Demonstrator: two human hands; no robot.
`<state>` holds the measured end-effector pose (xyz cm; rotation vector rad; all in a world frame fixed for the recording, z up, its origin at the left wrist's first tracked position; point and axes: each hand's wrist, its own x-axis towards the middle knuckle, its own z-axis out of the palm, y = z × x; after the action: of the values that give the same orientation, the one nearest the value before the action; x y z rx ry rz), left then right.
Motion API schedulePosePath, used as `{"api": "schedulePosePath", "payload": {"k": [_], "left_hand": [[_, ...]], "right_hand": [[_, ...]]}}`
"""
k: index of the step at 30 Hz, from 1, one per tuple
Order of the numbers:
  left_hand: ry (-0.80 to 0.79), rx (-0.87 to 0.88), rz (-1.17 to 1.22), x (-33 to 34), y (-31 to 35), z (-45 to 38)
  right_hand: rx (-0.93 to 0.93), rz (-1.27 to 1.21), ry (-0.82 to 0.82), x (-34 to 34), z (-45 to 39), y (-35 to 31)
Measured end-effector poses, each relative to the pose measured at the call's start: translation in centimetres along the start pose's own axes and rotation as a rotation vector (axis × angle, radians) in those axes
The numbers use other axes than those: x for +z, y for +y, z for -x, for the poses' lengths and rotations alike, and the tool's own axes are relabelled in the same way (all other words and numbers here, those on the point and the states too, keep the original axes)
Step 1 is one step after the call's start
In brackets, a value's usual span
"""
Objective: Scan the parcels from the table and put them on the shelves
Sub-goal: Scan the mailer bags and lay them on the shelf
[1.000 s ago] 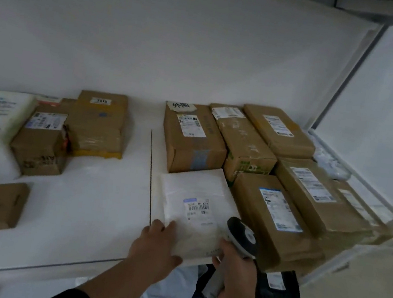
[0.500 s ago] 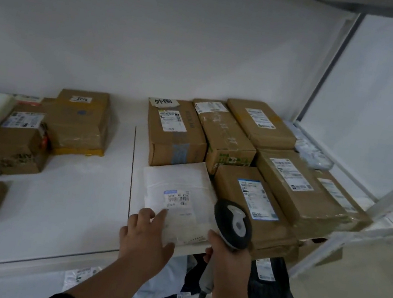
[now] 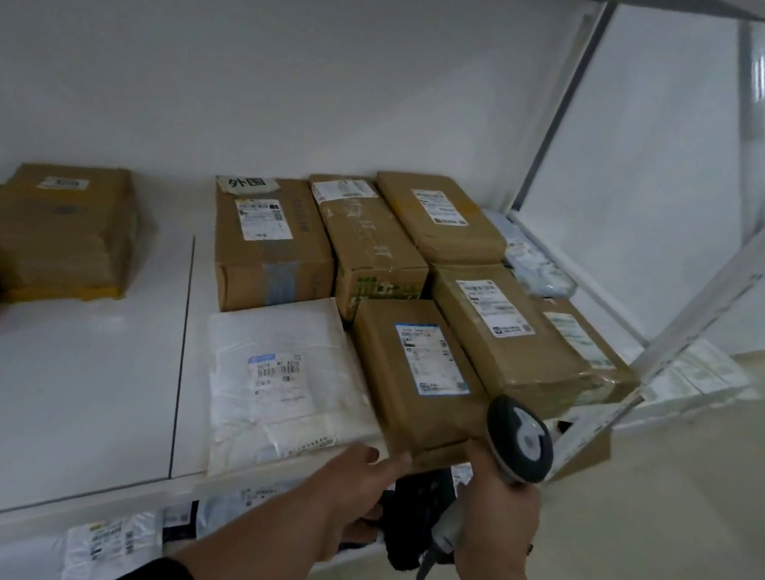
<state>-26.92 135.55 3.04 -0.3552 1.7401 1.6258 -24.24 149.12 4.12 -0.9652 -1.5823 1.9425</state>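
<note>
- White plastic parcel point(image 3: 287, 385) lies flat on the shelf point(image 3: 57, 390), mid-frame.
- Left hand point(image 3: 355, 489), fingers loosely extended, holds nothing.
- Right hand point(image 3: 499, 511) grips the scanner point(image 3: 519, 439), lower right.

Counts, relative to the white mailer bag point(image 3: 288, 375): 1 bag; 6 brown boxes point(image 3: 412, 374) right and behind it; 3 brown boxes point(image 3: 67, 227) left; 1 scanner point(image 3: 519, 442) right.

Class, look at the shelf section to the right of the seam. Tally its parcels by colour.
Brown boxes: 6
White bag: 1
Pale blue bag, partly hidden: 1
Total: 8
</note>
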Motion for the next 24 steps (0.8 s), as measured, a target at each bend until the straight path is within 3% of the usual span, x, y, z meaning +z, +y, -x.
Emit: {"api": "schedulePosePath", "payload": {"k": [6, 13, 20, 24], "left_hand": [[0.017, -0.086, 0.251, 2.0, 0.9, -1.4], [0.095, -0.031, 0.449, 3.0, 0.9, -3.2], [0.127, -0.029, 0.417, -0.1, -1.6, -0.9], [0.171, -0.035, 0.408, -2.3, -3.0, 0.8]], "right_hand": [[0.12, -0.02, -0.148, -0.3, -1.2, 1.1], [0.146, -0.091, -0.176, -1.1, -2.4, 2.2], [0.197, -0.081, -0.143, -1.0, -2.0, 2.6], [0.204, -0.041, -0.207, -0.3, -0.9, 2.7]]}}
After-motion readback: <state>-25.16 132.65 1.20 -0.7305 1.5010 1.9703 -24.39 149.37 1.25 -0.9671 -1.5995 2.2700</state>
